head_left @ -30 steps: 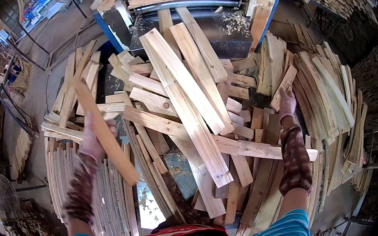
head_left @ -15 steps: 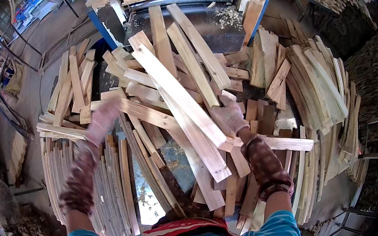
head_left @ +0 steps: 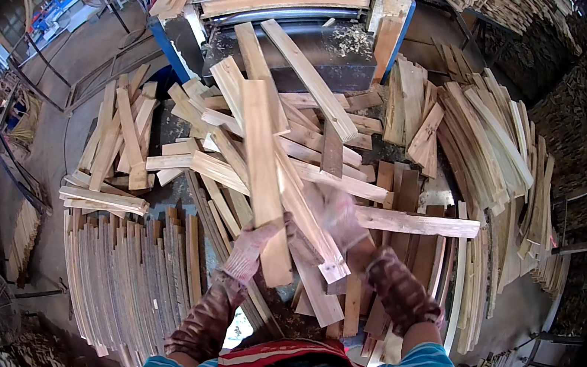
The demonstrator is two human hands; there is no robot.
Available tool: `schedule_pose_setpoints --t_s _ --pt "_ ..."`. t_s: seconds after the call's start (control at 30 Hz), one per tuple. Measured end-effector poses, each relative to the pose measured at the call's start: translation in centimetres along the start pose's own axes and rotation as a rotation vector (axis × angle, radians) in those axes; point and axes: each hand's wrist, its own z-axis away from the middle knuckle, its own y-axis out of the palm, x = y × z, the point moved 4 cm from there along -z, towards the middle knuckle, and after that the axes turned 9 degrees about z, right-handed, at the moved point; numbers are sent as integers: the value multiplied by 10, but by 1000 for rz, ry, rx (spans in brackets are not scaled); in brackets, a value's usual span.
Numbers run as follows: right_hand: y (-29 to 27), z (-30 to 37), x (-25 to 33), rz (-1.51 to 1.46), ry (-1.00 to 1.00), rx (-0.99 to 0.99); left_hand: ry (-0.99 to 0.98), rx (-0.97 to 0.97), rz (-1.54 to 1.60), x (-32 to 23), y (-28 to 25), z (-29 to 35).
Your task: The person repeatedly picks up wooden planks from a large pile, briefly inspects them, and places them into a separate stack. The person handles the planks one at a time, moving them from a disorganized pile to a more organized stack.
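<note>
Above the heap of wood slats, left hand in closed grip on a long plank, tilted up and away. Right hand beside it, clamped on another slat.

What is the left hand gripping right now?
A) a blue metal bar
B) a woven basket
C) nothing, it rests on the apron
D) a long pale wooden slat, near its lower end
D: the gloved left hand is closed around the lower end of a long pale wooden slat that points up and away over the slat pile.
</note>
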Motion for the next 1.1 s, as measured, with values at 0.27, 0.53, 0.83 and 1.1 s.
schedule_pose_setpoints --t_s 0.27,0.53,0.83,1.1 --pt "14 -173 73 475 23 -170 108 -206 198 15 -144 24" --pt "46 -63 -5 -549 33 50 174 -298 -30 -3 -106 39" --pt "49 152 -38 -1358 433 172 89 -303 19 1 -74 43" --pt "44 192 -4 -1295 348 225 127 -264 129 8 -60 65"
